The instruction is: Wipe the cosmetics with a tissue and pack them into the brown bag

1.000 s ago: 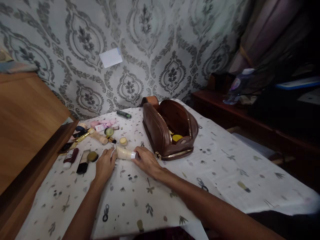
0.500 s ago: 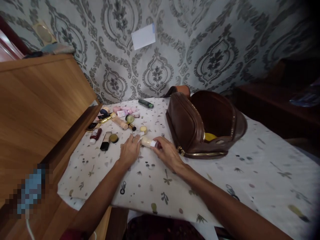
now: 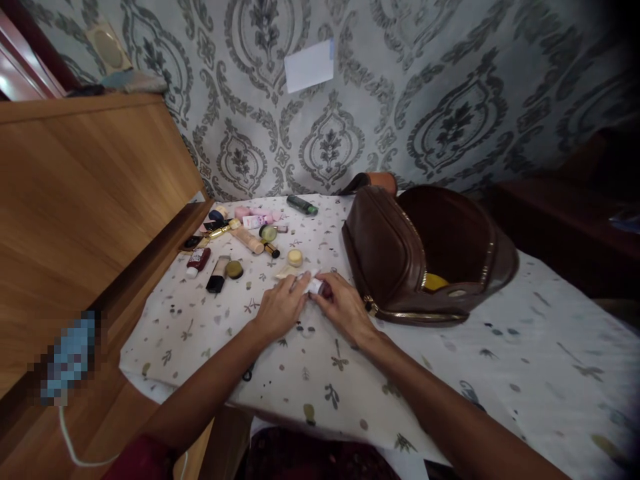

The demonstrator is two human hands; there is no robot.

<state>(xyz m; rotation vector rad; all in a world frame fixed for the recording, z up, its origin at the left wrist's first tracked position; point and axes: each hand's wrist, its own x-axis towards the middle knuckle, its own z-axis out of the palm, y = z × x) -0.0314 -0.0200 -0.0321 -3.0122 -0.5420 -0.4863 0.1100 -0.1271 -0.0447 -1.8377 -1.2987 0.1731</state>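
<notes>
Fingers (image 3: 299, 285) of left hand (image 3: 280, 312) and right hand (image 3: 346, 310) grip cream tube (image 3: 287, 272) on tablecloth (image 3: 450, 360).

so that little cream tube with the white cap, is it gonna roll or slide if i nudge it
The cream tube lies on its side, pinched between the left hand and right hand, so once let go it may well roll. It is small beside the brown bag, so probably light. The printed cloth should curb sliding.

Glossy brown leather pouch (image 3: 395, 260) with metal zip on matt printed cloth (image 3: 500, 360); smooth varnished wooden cabinet (image 3: 75, 200) left of pouch.
</notes>
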